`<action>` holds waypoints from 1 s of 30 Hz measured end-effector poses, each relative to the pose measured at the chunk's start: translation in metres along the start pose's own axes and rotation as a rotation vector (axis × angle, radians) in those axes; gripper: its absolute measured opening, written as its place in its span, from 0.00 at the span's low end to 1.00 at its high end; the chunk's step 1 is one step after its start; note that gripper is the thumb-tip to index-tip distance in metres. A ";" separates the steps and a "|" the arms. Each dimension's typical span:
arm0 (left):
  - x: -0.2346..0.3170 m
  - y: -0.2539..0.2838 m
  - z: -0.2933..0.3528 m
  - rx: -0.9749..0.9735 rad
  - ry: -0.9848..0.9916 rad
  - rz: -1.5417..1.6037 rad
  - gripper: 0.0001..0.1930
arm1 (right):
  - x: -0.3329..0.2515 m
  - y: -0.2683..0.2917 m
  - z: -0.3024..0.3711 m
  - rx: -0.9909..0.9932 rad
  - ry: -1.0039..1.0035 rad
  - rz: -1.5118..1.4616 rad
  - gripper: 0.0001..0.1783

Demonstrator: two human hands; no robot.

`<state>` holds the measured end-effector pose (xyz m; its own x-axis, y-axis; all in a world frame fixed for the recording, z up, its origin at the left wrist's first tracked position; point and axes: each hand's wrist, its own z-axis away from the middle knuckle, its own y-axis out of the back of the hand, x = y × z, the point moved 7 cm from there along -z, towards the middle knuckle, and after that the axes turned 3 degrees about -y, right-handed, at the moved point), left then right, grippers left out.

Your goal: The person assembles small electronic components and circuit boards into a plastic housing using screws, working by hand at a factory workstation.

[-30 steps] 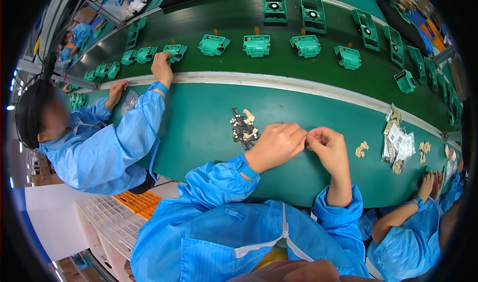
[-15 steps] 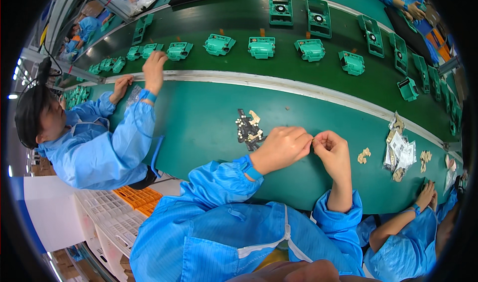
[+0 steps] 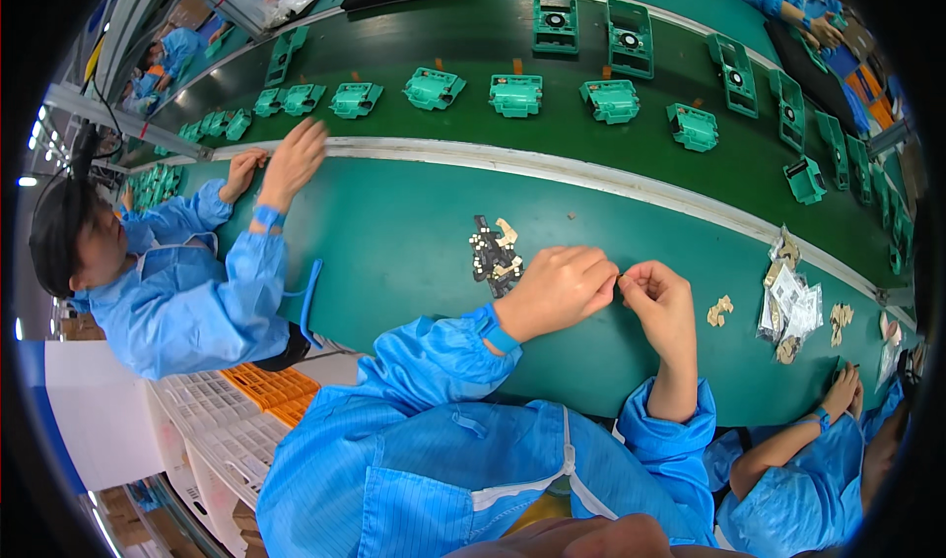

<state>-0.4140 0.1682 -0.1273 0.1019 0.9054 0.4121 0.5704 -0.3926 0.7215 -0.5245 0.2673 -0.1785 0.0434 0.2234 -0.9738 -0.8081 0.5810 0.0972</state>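
Note:
My left hand and my right hand meet fingertip to fingertip above the green worktop. Each is closed in a pinch, and whatever lies between the fingers is too small or too hidden to name. Just beyond my left hand is a loose pile of small black parts with white ends. Tan paper-like pieces are mixed into it. Right of my right hand lies a small heap of tan pieces.
Beyond a pale metal rail, a dark green conveyor carries several green housings. Clear plastic bags lie to the right. Co-workers in blue sit on both sides, one co-worker's hand raised at left. Orange crates stand lower left.
My hands stay almost in place, still pinched together. The left co-worker's raised hand has drawn back from the conveyor toward the worktop.

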 end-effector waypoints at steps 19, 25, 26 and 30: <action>0.002 -0.001 -0.017 0.063 0.178 0.180 0.05 | -0.014 0.018 0.005 -0.097 -0.064 -0.210 0.04; 0.002 -0.004 -0.019 0.061 0.276 0.330 0.03 | -0.013 0.025 0.004 -0.119 -0.102 -0.292 0.05; 0.001 -0.005 -0.020 0.056 0.320 0.378 0.03 | -0.012 0.026 0.004 -0.127 -0.111 -0.307 0.06; -0.002 -0.008 -0.019 0.042 0.420 0.479 0.03 | -0.012 0.030 0.004 -0.146 -0.126 -0.360 0.06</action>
<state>-0.4339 0.1664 -0.1236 0.0297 0.4873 0.8727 0.5731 -0.7237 0.3845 -0.5469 0.2847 -0.1635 0.4029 0.1256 -0.9066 -0.8029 0.5240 -0.2842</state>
